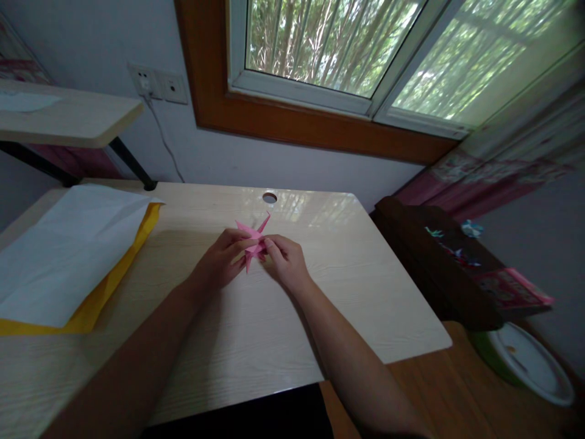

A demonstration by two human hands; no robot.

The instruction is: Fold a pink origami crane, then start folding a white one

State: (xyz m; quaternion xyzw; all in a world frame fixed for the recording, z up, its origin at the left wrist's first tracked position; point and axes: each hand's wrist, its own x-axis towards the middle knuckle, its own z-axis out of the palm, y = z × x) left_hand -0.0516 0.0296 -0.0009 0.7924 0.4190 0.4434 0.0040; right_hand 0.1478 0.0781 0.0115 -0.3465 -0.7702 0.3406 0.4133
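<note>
- We see our left hand [222,259] and our right hand [284,259] meeting over the middle of the pale wooden desk [347,286], both closed on a small pink folded paper figure [254,242].
- The left hand has its fingers curled in and its thumb laid on the left side of the paper; it is pinched shut on it, not spread.
- The right hand grips the paper's right side with thumb and forefinger, the other fingers tucked under; we judge this a fine pinch, suited to a thin flap.
- The paper sits between the two hands, just above or resting on the desk; we cannot tell which. One sharp point sticks up and away from us, free of both hands.
- Holding it from both sides likely keeps the creases steady while the fingertips work a small part.
- To our left lies a white sheet [68,250] over a yellow sheet [116,274], well apart from the hands, stacked at the desk's edge within reach.
- A round cable hole [269,197] lies beyond the hands near the wall.
- On the right, a dark side table [411,244] carries small folded paper figures [470,228], too small to make out clearly.
</note>
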